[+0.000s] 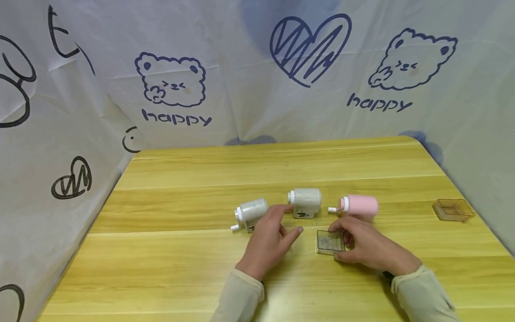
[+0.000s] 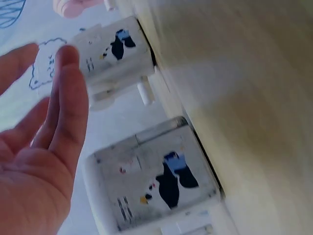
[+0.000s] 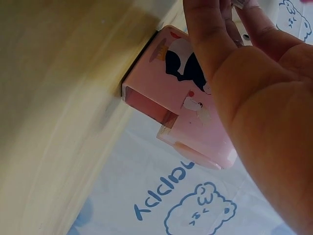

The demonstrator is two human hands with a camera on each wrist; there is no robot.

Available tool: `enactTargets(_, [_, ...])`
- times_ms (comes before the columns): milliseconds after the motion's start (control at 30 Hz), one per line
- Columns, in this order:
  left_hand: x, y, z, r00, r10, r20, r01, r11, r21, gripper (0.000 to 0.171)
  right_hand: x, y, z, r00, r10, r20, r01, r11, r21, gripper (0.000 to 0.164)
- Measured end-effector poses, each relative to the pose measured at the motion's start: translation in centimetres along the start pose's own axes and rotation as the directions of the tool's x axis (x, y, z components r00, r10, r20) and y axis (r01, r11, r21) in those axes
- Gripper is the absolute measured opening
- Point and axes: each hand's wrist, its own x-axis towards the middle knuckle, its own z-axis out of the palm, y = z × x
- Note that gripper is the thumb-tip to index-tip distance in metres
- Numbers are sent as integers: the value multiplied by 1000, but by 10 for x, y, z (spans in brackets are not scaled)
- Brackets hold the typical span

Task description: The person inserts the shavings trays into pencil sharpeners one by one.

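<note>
My right hand [image 1: 370, 246] pinches a small see-through grey shavings drawer [image 1: 331, 242] between thumb and fingers, low over the table; dark specks show in it. My left hand [image 1: 265, 243], fingers extended and holding nothing, is beside the left white crank pencil sharpener [image 1: 254, 210] and partly covers it. Behind and between the hands stands another white sharpener [image 1: 307, 199]. A pink sharpener [image 1: 362, 205] stands just beyond the right hand; the right wrist view shows a hollow slot [image 3: 151, 105] in its base. Penguin pictures mark the white sharpeners in the left wrist view.
A brownish see-through drawer [image 1: 452, 211] lies by the right edge of the wooden table [image 1: 161, 264]. White cloth [image 1: 241, 80] with drawn bears and hearts hangs behind and along the left side.
</note>
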Motion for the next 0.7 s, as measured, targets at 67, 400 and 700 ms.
enactTargets(67, [4,2,3,999,13,-35,-13,1000,8,56,0,0,0,1000,-2,0,2,1000,-3,48])
enactTargets(400, [27,11,12,999,-36,-25,38,997,69,84,0,0,-1,1000,1,-2,-1,1000,2,48])
enactTargets(700, [46,13,20,997,-55,46,44,977,207,75,0,1,0,1000,17,13,-17,1000,12,49])
